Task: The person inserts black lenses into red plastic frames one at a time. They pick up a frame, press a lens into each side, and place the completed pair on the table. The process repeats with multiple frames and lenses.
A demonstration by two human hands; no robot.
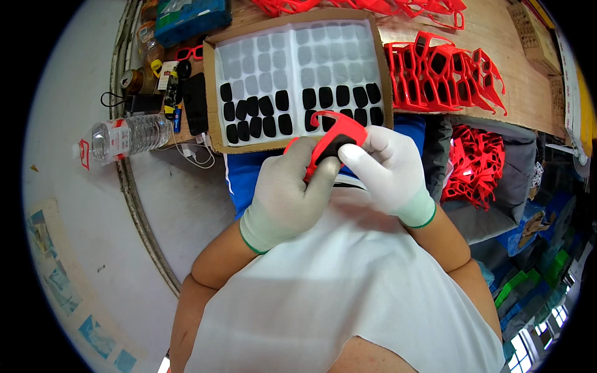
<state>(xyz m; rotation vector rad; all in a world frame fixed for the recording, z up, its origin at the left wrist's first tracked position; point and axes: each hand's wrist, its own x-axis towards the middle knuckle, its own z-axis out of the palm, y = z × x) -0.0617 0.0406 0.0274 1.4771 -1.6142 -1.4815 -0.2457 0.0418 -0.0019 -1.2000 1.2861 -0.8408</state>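
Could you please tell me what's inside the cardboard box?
The cardboard box holds black lens-shaped pieces and a white sheet with grey shapes. The red frame partly hides some; I can't see under the sheet.

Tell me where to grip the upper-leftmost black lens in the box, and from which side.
Pinch that lens by its left and right edges, probably from above: it lies flat on the white sheet, with another black lens close on its near side.

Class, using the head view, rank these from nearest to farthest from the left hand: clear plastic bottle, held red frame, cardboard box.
1. Red frame: within the left hand's grasp.
2. Cardboard box: just ahead of the hand.
3. Clear plastic bottle: well off to the left.
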